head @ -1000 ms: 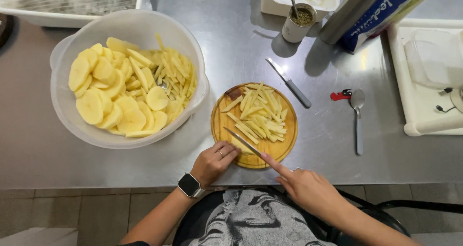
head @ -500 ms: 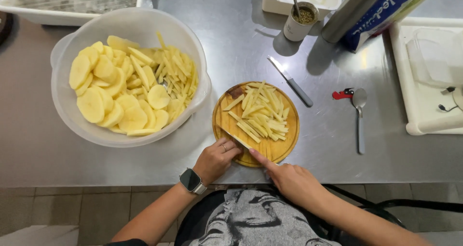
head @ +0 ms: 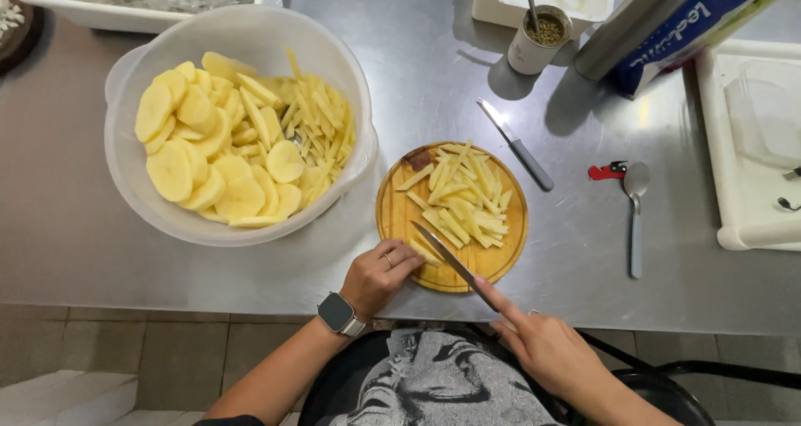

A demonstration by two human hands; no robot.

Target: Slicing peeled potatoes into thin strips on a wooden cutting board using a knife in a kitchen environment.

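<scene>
Gripping a knife (head: 446, 257), the right hand (head: 542, 347) closes round its handle.

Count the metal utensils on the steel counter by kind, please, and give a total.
Knives: 2, one in the right hand over the round board, one small knife lying free.
Spoons: 2, one lying spoon, one standing in the small cup.
Total: 4

Brushed steel counter (head: 100, 251), beige tiled floor (head: 167, 359) below, even light
</scene>
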